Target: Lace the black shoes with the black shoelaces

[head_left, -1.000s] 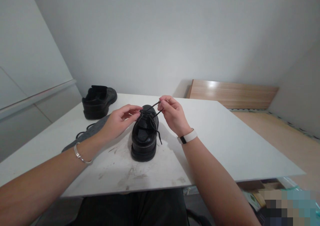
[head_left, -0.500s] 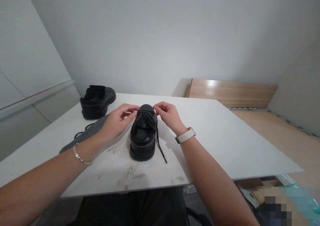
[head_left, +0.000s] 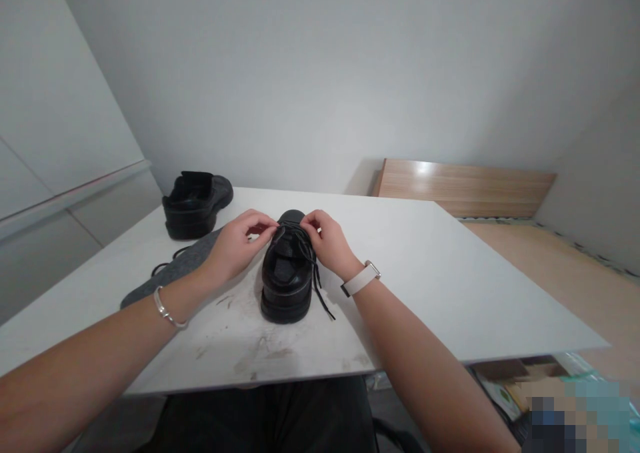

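Note:
A shiny black shoe (head_left: 286, 273) stands upright on the white table (head_left: 400, 259), its toe toward me. Black laces (head_left: 318, 276) cross its upper, and loose ends hang down its right side to the tabletop. At the upper left of the laces, my left hand (head_left: 239, 243) pinches thumb and forefinger on a lace. My right hand (head_left: 331, 241) is closed in a pinch on the laces at the shoe's upper right.
Another black shoe (head_left: 190, 209) stands at the table's back left. A grey felt piece (head_left: 185, 273) with a black lace lies under my left forearm. Dark smudges mark the near tabletop. A wooden board (head_left: 460, 186) is behind the table.
Both hands have come slightly nearer to me, from the sides of the shoe's opening onto the laces. My left fingertips have closed together, and the loose lace ends have shifted a little.

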Tool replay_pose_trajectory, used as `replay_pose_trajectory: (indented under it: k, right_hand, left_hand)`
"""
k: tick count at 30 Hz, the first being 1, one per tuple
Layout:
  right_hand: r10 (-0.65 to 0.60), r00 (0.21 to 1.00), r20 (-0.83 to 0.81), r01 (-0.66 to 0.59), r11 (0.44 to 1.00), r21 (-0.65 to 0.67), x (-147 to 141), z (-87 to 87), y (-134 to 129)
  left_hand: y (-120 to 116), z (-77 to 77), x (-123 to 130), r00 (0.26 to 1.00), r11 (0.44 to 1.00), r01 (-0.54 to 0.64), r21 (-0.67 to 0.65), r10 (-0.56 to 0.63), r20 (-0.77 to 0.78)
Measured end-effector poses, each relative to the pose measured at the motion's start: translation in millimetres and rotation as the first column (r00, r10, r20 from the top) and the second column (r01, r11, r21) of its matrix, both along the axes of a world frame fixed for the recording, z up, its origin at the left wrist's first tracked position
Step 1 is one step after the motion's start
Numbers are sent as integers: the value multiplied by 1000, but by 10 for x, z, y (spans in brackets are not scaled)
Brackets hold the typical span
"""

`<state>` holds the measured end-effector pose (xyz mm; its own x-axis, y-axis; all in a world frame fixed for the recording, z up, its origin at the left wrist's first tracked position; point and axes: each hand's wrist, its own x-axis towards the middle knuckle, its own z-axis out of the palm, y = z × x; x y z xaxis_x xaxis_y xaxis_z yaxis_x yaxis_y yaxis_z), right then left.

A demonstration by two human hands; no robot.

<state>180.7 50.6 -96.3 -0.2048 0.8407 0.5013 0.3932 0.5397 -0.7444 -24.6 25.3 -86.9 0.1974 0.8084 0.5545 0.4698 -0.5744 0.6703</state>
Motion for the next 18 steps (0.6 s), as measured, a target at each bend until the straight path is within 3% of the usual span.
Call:
replay_pose_trajectory:
  k: [5, 11, 18]
  right_hand:
    - [-11, 999, 53, 7, 997, 79, -31, -55, -11]
    - [-21, 998, 51, 16, 996, 85, -46, -60, -22]
    - [-11, 999, 31, 9, 998, 61, -61, -44, -55]
  left_hand:
    - [-17, -23, 41, 996, 999, -33, 33, 36, -86]
    - [-35, -16, 67, 988, 997, -68, 46, 74, -139]
    - [-47, 40, 65, 994, 999, -16, -28, 13, -105]
